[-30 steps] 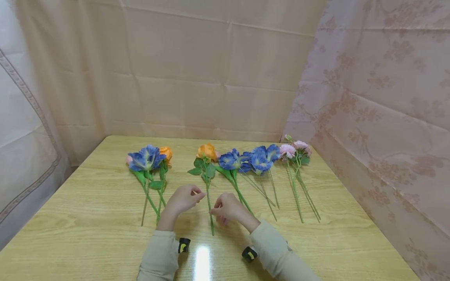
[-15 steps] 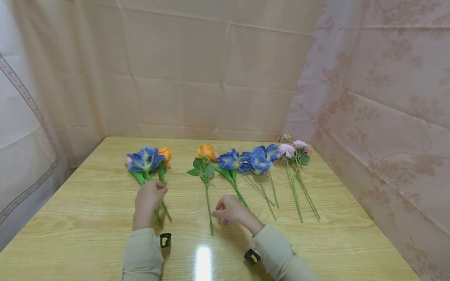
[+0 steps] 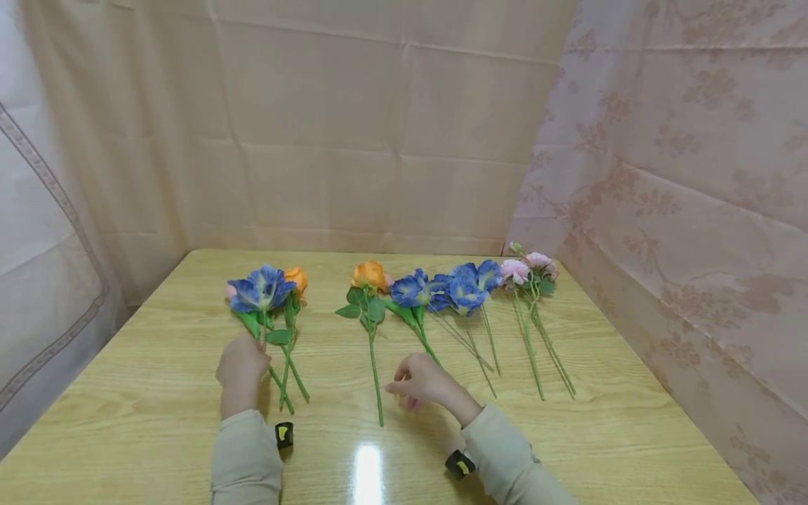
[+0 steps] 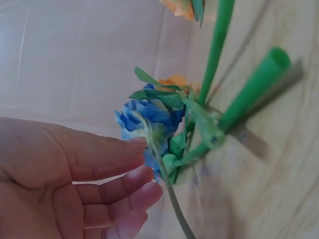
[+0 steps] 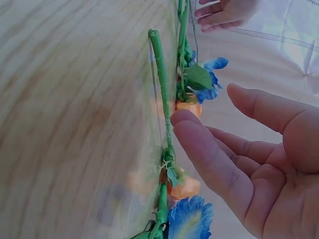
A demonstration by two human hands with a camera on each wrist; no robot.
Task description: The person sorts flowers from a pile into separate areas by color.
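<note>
On the left of the table lies a group with a blue flower [image 3: 261, 289], an orange rose [image 3: 295, 279] and a partly hidden pink bloom [image 3: 231, 290]. My left hand [image 3: 243, 365] is at the blue flower's thin stem [image 4: 169, 186]. In the left wrist view the thumb and fingers are extended beside that stem, with a gap between them. My right hand [image 3: 426, 382] hovers just right of another orange rose's green stem [image 3: 375, 372]. Its fingers are loosely bent and hold nothing in the right wrist view. That rose [image 3: 369, 274] has green leaves [image 3: 361, 301].
More blue flowers [image 3: 470, 287] lie to the right of the middle, their stems slanting toward the front. Pink carnation-like flowers [image 3: 515, 271] lie farther right. A beige curtain [image 3: 303, 140] hangs behind the wooden table [image 3: 158, 393], and a patterned one [image 3: 682, 175] hangs at the right.
My left hand has moved left from beside the middle rose's stem to the left group, then over to the blue flower's stem. My right hand has drifted slightly right, away from the middle stem.
</note>
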